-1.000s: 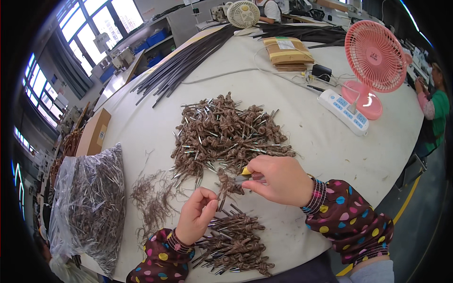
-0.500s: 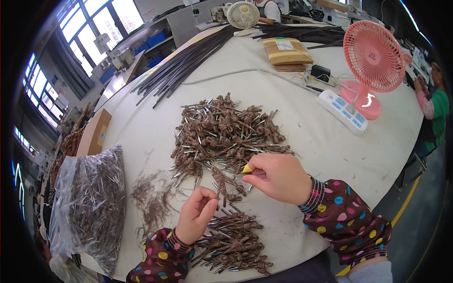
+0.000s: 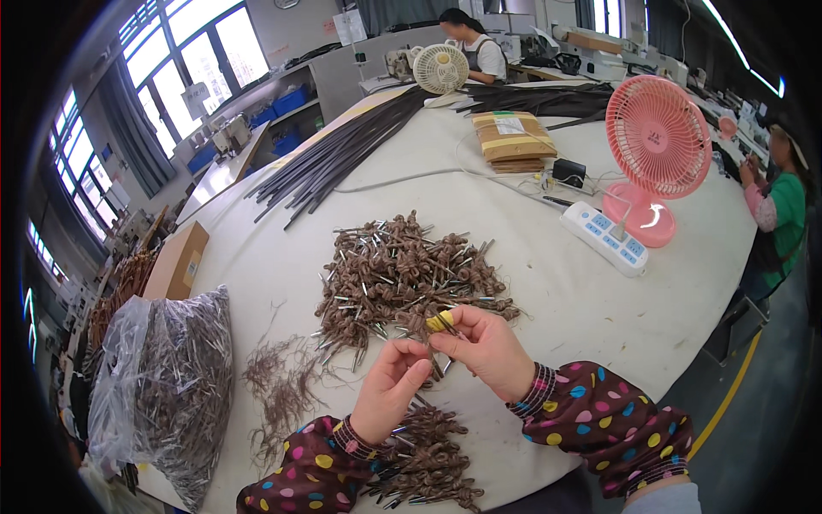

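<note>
Close together over the near edge of a heap of knotted brown cords [image 3: 402, 265], my two hands work on one knotted brown cord [image 3: 417, 325]. Thumb and fingertips of my left hand [image 3: 396, 390] are pinched on its lower end. My right hand [image 3: 490, 353] pinches the other side, with dark cord ends poking out between the fingers. A yellow piece [image 3: 440, 321] covers the tip of my right index finger. The fingers partly hide the cord. Below my hands lies a smaller pile of knotted cords [image 3: 432, 458] with shiny tips, laid in a row.
Loose brown threads [image 3: 282, 377] lie left of the heap. A clear bag of cords [image 3: 171, 385] and a cardboard box [image 3: 175, 261] stand farther left. Right are a power strip [image 3: 604, 238] and pink fan [image 3: 658, 137]. Dark strips [image 3: 342, 154] lie behind; two people sit beyond.
My right hand has moved in toward my left, and the two now nearly meet at the cord. The view has tipped upward, showing more of the room behind.
</note>
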Motion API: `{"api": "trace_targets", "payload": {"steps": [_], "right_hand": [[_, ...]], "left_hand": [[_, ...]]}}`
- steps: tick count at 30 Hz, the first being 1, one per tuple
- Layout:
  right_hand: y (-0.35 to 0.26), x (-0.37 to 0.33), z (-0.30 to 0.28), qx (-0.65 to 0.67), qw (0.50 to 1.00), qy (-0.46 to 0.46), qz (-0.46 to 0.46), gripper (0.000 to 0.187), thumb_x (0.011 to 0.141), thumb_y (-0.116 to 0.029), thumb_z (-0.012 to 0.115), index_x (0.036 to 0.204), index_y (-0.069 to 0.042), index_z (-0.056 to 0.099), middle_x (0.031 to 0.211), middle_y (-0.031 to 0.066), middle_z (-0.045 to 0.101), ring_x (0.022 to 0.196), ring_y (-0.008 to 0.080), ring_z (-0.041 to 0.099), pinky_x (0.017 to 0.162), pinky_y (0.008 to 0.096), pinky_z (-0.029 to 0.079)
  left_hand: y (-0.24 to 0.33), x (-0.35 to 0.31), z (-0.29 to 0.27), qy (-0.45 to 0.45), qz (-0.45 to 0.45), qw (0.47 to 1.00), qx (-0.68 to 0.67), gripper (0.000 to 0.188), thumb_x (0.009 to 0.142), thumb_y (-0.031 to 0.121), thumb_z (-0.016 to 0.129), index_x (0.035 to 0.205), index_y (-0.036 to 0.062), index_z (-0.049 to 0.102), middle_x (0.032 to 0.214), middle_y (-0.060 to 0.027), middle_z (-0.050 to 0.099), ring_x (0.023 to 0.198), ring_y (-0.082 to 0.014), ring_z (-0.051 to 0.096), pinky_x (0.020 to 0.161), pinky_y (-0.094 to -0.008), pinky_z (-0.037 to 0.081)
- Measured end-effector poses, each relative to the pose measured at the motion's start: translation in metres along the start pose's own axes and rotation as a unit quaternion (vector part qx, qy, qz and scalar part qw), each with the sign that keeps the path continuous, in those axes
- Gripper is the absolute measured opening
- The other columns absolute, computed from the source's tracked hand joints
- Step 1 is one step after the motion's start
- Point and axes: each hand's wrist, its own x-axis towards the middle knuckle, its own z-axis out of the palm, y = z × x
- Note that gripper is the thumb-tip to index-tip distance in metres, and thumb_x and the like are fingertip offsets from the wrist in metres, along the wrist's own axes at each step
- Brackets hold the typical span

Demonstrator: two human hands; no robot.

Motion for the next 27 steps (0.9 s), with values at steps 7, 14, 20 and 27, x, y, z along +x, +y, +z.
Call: {"api": "trace_targets", "payload": {"steps": [7,14,20,27], "right_hand": [[0.009,-0.002,-0.009,-0.261,0.963,-0.018,-0.070,0.019,0.084,-0.013,0.070,0.095,-0.001,0.062,0.071,-0.0055,0.057,0.060,0.0001,0.045,0.053,0.0184,0.038],[0.009,-0.002,-0.003,-0.177,0.981,0.013,-0.083,0.020,0.083,-0.007,0.070,0.100,-0.002,0.062,0.077,-0.0054,0.059,0.056,-0.0026,0.039,0.052,0.0153,0.034],[0.008,-0.006,-0.008,-0.268,0.950,0.016,-0.160,0.023,0.081,-0.005,0.071,0.102,-0.004,0.063,0.078,-0.0033,0.063,0.055,-0.0004,0.042,0.051,0.0169,0.037],[-0.003,-0.012,-0.024,-0.505,0.805,-0.161,-0.265,0.033,0.073,-0.005,0.068,0.104,-0.016,0.063,0.083,0.0000,0.065,0.071,0.0195,0.066,0.059,0.0292,0.052]], "left_hand": [[0.018,0.005,-0.023,-0.037,0.009,0.998,0.057,0.044,0.091,0.007,0.059,0.131,0.0004,0.040,0.118,-0.0091,0.053,0.102,-0.0147,0.057,0.088,-0.0287,0.048],[0.016,0.006,-0.019,0.004,0.007,0.999,0.051,0.022,0.089,0.002,0.062,0.110,-0.0024,0.059,0.098,-0.0049,0.065,0.088,-0.0087,0.061,0.079,-0.0214,0.049],[0.009,0.008,-0.022,0.020,-0.008,0.999,0.048,0.021,0.089,0.001,0.062,0.109,-0.0025,0.059,0.098,-0.0057,0.065,0.088,-0.0102,0.062,0.078,-0.0219,0.050],[0.005,0.013,-0.033,0.081,0.009,0.997,0.009,0.018,0.089,0.001,0.061,0.107,-0.0026,0.058,0.098,-0.0071,0.063,0.089,-0.0137,0.063,0.081,-0.0254,0.051]]}}
